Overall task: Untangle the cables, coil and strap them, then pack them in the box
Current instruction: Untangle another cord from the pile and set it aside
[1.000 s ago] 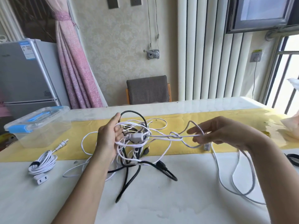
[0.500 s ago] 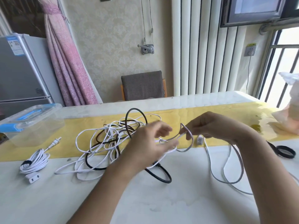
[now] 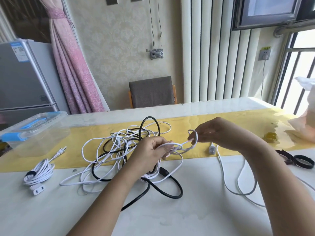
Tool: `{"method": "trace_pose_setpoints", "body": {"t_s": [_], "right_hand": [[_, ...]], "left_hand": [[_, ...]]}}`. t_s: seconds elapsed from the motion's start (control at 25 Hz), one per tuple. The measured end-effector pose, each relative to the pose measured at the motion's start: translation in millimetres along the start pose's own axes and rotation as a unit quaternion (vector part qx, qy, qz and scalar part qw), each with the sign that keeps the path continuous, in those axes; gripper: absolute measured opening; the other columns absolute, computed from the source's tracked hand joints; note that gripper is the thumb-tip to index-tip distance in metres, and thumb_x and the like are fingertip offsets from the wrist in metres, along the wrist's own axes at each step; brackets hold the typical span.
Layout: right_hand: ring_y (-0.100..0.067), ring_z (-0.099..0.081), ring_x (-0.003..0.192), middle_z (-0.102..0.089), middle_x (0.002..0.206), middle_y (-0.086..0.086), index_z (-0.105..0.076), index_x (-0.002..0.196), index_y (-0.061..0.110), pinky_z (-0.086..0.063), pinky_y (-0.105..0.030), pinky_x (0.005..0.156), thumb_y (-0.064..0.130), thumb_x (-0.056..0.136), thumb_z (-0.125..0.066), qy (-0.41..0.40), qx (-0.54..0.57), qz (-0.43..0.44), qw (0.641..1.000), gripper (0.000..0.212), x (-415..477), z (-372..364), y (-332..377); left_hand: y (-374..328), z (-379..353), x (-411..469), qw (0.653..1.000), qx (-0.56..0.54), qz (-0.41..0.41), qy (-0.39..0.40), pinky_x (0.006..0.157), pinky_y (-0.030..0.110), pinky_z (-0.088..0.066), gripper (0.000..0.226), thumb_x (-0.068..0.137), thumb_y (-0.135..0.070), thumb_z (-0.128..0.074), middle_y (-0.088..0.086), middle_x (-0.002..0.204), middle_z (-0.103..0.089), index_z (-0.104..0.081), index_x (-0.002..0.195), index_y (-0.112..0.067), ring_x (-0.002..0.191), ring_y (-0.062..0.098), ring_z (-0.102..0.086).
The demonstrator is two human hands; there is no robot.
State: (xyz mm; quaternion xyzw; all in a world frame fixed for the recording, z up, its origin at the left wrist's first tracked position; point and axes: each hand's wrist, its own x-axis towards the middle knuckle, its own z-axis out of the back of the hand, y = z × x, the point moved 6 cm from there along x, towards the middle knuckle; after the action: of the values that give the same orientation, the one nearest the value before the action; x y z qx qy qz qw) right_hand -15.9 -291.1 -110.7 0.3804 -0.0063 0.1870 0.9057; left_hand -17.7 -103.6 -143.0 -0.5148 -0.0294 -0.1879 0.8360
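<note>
White cable (image 3: 179, 147) knotted between both hands, black cable (image 3: 163, 191) entangled.

Both my forearms reached forward, bare, the left coming up from the bottom middle of view and the right from the lower right corner. My left hand (image 3: 150, 151) was turned with its back toward me, the fingers curled in and pinching a strand of the white cable (image 3: 196, 138) at the fingertips. My right hand (image 3: 219, 133) sat a little higher and farther out, wrist bent so the fingers pointed left toward the other hand. Its fingertips (image 3: 191, 138) were curled round a small loop of that same cable. The two hands were near each other but apart, joined only by the strand between them.
</note>
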Motion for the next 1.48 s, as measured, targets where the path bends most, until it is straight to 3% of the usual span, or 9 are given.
{"method": "trace_pose_setpoints", "body": {"t_s": [0.28, 0.48, 0.68, 0.84, 0.92, 1.04, 1.16, 1.32, 1.48], "right_hand": [[0.007, -0.06, 0.067, -0.072, 0.08, 0.012, -0.075, 0.088, 0.023, -0.039, -0.003, 0.057, 0.016, 0.09, -0.062, 0.048, -0.037, 0.026, 0.998, 0.015, 7.1, -29.8, 17.9], [-0.016, -0.065, 0.078, -0.072, 0.082, 0.001, -0.076, 0.082, 0.033, -0.052, -0.034, 0.076, 0.025, 0.084, -0.069, 0.014, 0.017, 0.043, 0.999, 0.011, 12.7, -42.2, 27.2], [-0.008, -0.038, 0.06, -0.056, 0.067, -0.015, -0.075, 0.084, 0.01, -0.038, -0.033, 0.057, 0.033, 0.084, -0.07, -0.01, 0.043, 0.055, 0.998, 0.023, 15.0, -44.4, 31.8], [-0.031, -0.056, 0.072, -0.071, 0.088, -0.015, -0.077, 0.084, 0.017, -0.051, -0.045, 0.078, 0.032, 0.08, -0.073, -0.018, 0.077, 0.057, 0.995, 0.016, 15.7, -47.0, 35.9], [-0.024, -0.053, 0.065, -0.072, 0.076, -0.002, -0.077, 0.082, 0.018, -0.046, -0.037, 0.062, 0.032, 0.083, -0.07, -0.04, 0.069, 0.061, 0.995, 0.015, 17.3, -48.2, 35.9], [0.0, -0.048, 0.049, -0.06, 0.053, 0.014, -0.074, 0.075, 0.022, -0.035, -0.013, 0.051, 0.026, 0.087, -0.067, -0.07, 0.043, 0.045, 0.996, 0.015, 18.2, -43.9, 32.2], [-0.005, -0.034, 0.043, -0.047, 0.041, 0.012, -0.073, 0.065, 0.02, -0.025, -0.015, 0.045, 0.04, 0.081, -0.072, -0.075, 0.025, -0.006, 0.997, 0.025, 18.3, -35.8, 16.5], [-0.012, -0.02, 0.051, -0.024, 0.047, 0.005, -0.074, 0.067, 0.034, -0.017, -0.025, 0.047, 0.037, 0.068, -0.083, -0.04, 0.048, -0.036, 0.997, 0.01, 15.5, -39.6, 12.0], [-0.013, -0.018, 0.05, -0.019, 0.051, 0.004, -0.073, 0.084, 0.026, -0.015, -0.023, 0.044, 0.038, 0.066, -0.084, -0.022, -0.032, -0.019, 0.999, 0.025, 15.3, -48.6, 21.2]], "left_hand": [[7.6, -4.7, -1.0, 0.998, 0.016, 0.061, -0.025, 0.048, 0.013, -0.039, 0.034, 0.087, -0.029, -0.068, -0.003, 0.046, -0.057, -0.06, 0.063, -0.005, 0.044, 0.011, -0.054], [16.8, -4.4, 0.8, 0.992, 0.036, 0.12, -0.036, 0.048, 0.016, -0.04, 0.039, 0.1, -0.027, -0.047, -0.002, 0.043, -0.053, -0.061, 0.076, 0.0, 0.04, 0.016, -0.056], [25.5, -13.7, 2.2, 0.929, -0.296, 0.222, -0.022, 0.057, 0.028, -0.048, 0.015, 0.096, -0.012, -0.052, 0.006, 0.056, -0.06, -0.062, 0.09, -0.005, 0.046, 0.019, -0.056], [21.4, -16.9, 2.9, 0.87, -0.425, 0.248, -0.01, 0.05, 0.022, -0.052, 0.016, 0.079, -0.005, -0.063, 0.007, 0.062, -0.06, -0.073, 0.066, -0.006, 0.051, 0.016, -0.052], [22.6, -18.5, 3.2, 0.87, -0.427, 0.245, -0.014, 0.05, 0.021, -0.053, 0.024, 0.08, -0.005, -0.063, 0.009, 0.065, -0.061, -0.073, 0.058, -0.008, 0.049, 0.015, -0.054], [27.8, -17.0, 4.4, 0.858, -0.455, 0.237, 0.001, 0.057, 0.024, -0.055, 0.008, 0.077, -0.009, -0.067, 0.013, 0.079, -0.064, -0.073, 0.08, -0.005, 0.056, 0.018, -0.059], [25.8, -17.8, 4.9, 0.886, -0.419, 0.181, 0.08, 0.094, 0.032, -0.047, 0.046, 0.065, 0.006, -0.068, 0.019, 0.111, -0.062, -0.069, 0.111, -0.002, 0.095, 0.03, -0.061], [15.4, -20.2, 0.7, 0.96, -0.237, 0.123, 0.081, 0.075, 0.022, -0.045, 0.072, 0.075, 0.018, -0.063, 0.002, 0.117, -0.063, -0.059, 0.126, -0.033, 0.084, 0.006, -0.063], [10.3, -15.0, -2.3, 0.994, -0.03, 0.074, 0.07, 0.083, 0.022, -0.048, 0.091, 0.075, 0.005, -0.072, -0.021, 0.109, -0.052, -0.037, 0.14, -0.049, 0.084, -0.001, -0.06]]}}
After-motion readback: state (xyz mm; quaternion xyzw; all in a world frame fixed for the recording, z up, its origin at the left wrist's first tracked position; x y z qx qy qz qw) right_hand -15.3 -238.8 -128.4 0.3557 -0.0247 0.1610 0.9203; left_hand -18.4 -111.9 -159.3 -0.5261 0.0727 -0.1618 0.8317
